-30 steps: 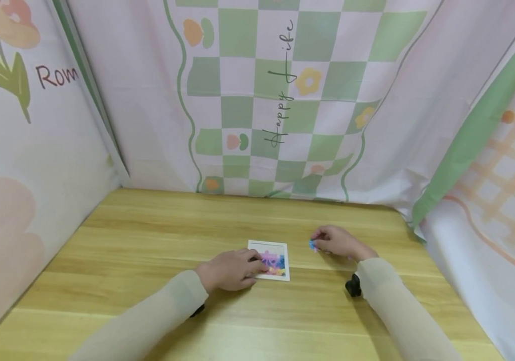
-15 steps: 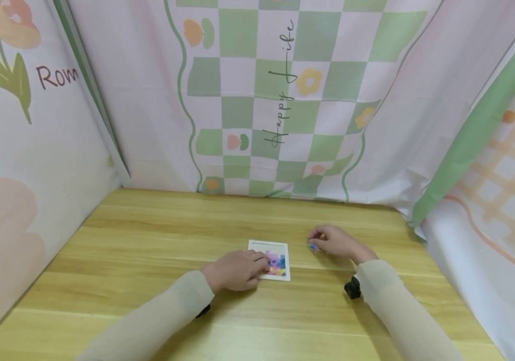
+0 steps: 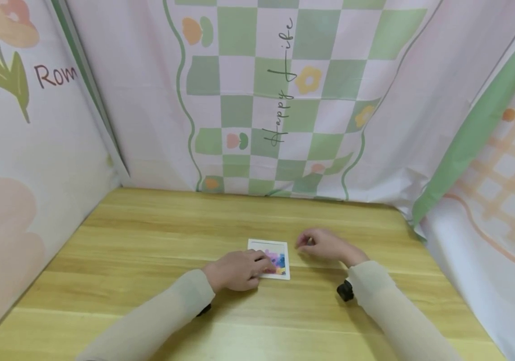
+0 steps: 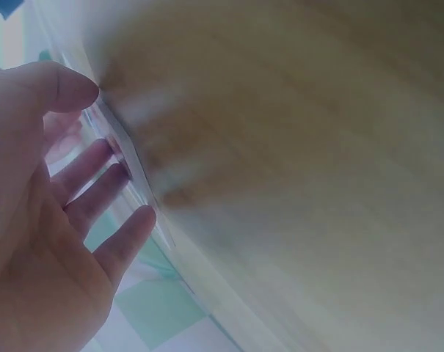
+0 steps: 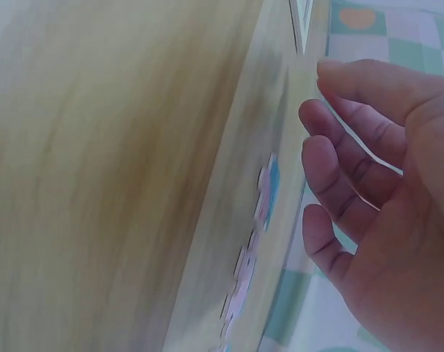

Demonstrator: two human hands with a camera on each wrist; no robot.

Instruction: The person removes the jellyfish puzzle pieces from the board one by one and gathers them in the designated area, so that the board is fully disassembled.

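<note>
A small jigsaw puzzle (image 3: 277, 260) in a white frame (image 3: 288, 273) lies on the table, partly filled with pink, purple, blue and yellow pieces. My left hand (image 3: 239, 269) rests on its left part, fingers stretched over the pieces and covering some of them. In the left wrist view, the fingertips (image 4: 144, 214) meet the frame's thin edge (image 4: 137, 165). To the right of the frame hovers my right hand (image 3: 322, 245), thumb and index tips close together; I cannot tell whether a piece is between them. Several loose puzzle pieces (image 5: 267, 194) lie below that hand.
The wooden table (image 3: 158, 225) runs back to a hanging cloth (image 3: 234, 110) with green and white checks. Printed cloths also hang at the left (image 3: 27, 165) and right (image 3: 487, 225). A black wrist camera (image 3: 345, 290) sits under the right sleeve.
My right hand has moved left toward the frame, and the blue piece seen at its fingertips is out of sight in the head view. The left hand has shifted slightly right over the puzzle.
</note>
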